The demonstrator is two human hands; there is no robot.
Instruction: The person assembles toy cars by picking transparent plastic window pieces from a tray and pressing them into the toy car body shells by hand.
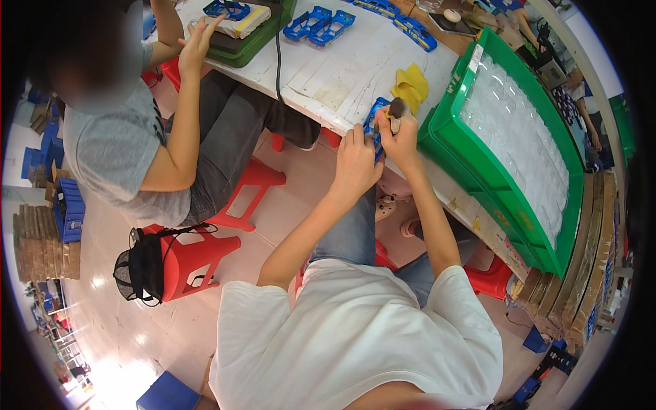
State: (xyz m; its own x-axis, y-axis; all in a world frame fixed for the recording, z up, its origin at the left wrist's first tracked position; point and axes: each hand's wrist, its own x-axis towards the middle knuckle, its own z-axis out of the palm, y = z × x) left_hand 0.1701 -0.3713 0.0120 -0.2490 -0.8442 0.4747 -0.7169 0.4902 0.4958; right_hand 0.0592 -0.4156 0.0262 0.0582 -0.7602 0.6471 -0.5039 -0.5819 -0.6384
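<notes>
At the near edge of the white table (369,61), my left hand (355,160) grips a small blue plastic part (374,123) from below. My right hand (400,133) is closed around a short tool with a dark rounded head (397,107), held against the top of that blue part. Both hands are close together, touching the part. A yellow cloth or glove (411,85) lies on the table just beyond them.
A green crate (437,130) filled with clear plastic trays stands at my right. Several blue parts (321,26) lie farther along the table. A co-worker in a grey shirt sits at my left, a hand (198,44) by a green tray. Red stools (195,256) stand on the floor.
</notes>
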